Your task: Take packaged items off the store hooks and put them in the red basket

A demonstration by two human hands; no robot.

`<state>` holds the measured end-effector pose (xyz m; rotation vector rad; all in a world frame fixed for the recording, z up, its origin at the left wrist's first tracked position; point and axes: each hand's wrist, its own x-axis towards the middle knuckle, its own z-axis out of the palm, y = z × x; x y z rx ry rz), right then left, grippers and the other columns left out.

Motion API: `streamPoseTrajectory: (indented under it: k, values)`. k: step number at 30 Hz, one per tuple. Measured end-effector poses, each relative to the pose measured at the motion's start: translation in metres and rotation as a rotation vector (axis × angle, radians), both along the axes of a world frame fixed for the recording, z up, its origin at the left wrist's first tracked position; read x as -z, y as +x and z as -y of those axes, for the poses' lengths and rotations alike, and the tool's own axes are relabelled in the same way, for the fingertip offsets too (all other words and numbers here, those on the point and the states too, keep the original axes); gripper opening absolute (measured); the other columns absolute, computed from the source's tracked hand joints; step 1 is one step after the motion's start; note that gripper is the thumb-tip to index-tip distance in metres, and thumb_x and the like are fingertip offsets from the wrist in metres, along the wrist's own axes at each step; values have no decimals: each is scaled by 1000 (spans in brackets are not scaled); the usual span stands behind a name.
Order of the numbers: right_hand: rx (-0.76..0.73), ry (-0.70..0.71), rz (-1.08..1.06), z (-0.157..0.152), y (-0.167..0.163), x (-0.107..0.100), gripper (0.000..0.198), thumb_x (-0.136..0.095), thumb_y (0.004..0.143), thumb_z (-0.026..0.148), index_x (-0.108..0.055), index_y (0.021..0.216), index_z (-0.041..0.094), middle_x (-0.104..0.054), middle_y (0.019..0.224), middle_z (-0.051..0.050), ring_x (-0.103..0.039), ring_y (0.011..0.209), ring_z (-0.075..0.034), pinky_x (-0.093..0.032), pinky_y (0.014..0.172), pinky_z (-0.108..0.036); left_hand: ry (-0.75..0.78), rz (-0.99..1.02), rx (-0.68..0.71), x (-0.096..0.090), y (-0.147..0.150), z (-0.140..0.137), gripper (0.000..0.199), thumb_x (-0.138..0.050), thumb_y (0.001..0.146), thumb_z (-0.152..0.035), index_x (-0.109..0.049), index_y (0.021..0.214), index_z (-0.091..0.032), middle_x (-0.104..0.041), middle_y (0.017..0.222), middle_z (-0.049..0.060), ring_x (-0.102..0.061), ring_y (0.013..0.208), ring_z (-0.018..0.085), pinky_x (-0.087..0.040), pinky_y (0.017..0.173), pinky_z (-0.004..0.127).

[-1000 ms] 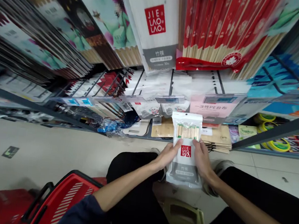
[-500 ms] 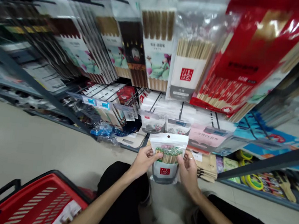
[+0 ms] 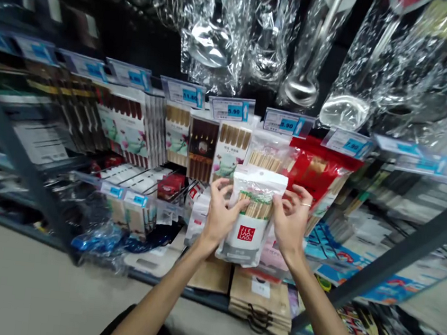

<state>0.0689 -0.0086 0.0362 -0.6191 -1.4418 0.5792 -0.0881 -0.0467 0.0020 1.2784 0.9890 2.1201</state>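
A clear and white pouch of toothpicks [image 3: 250, 221], with a red square label and a grey lower band, hangs upright between my hands in front of the shelf. My left hand [image 3: 221, 210] pinches its left edge, thumb across the front. On the opposite edge my right hand [image 3: 292, 220], with a ring on one finger, grips the pouch between thumb and fingers. Right behind the pouch hang a bag of wooden sticks [image 3: 267, 153] and a red chopstick pack [image 3: 313, 169].
Metal ladles in clear wrap [image 3: 301, 88] hang above the price tags [image 3: 231, 110]. Chopstick packs [image 3: 202, 146] hang to the left. Brown paper bags [image 3: 259, 299] lie on the bottom shelf. A slanted grey shelf post [image 3: 390, 254] stands at right.
Both hands have raised the pouch from low over the floor up in front of the hanging packs. The view has tilted up, and the red basket is out of sight.
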Motion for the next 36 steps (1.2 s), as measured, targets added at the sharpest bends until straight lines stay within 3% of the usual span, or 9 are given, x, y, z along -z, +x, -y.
streamPoseTrajectory:
  k: [3,6,9,12,16,19,28,36]
  values:
    - [92,91,207,-11,-11,-12,40,-60,96,39,-55,132,23,-64,123,-11,-66,96,-20,-56,82,-35,39,-52,-90,-2,-3,-15,44,-75,84,-34,-48,117,-24,-65,112,5,-69,76,12,-55,66,21]
    - [157,167,331,-15,-20,-12,53,-66,93,39,-51,142,24,-58,133,-11,-60,116,-25,-51,102,-43,49,-90,-126,0,-7,-21,39,-74,85,-36,-53,117,-23,-66,106,3,-69,75,13,-55,65,22]
    - [205,223,308,-18,-24,-12,64,-70,90,37,-46,148,25,-53,136,-11,-53,128,-26,-43,113,-47,113,-149,-137,-3,-9,-19,41,-73,86,-32,-57,122,-24,-63,124,7,-69,101,19,-58,84,28]
    - [240,267,226,-24,-23,-19,65,-68,92,39,-43,151,26,-51,136,-11,-53,128,-26,-43,114,-48,170,-216,-94,-9,-11,-16,44,-70,89,-29,-60,131,-27,-50,148,9,-55,132,25,-54,101,34]
    - [277,348,148,-34,-17,-35,69,-68,93,41,-38,154,26,-49,138,-12,-51,130,-27,-43,114,-50,182,-214,98,-16,-11,-13,55,-66,92,-28,-52,145,-32,-47,153,8,-53,136,25,-47,113,41]
    - [299,379,113,-40,-16,-45,70,-66,93,43,-37,155,26,-50,137,-12,-51,130,-27,-44,113,-51,182,-289,89,-20,-11,-12,53,-66,92,-28,-55,144,-34,-45,156,5,-43,145,25,-36,122,43]
    - [407,510,154,-52,-19,-61,64,-70,92,37,-44,151,35,-55,124,-6,-55,117,-22,-47,107,-46,146,-387,98,-27,-10,-15,63,-63,94,-32,-41,153,-38,-23,168,0,-22,155,26,-26,126,46]
    - [434,514,178,-56,-20,-72,61,-69,93,38,-47,149,34,-55,125,-6,-54,119,-23,-45,109,-46,122,-385,73,-26,-6,-21,64,-63,94,-32,-40,154,-37,-27,167,1,-23,154,26,-22,127,48]
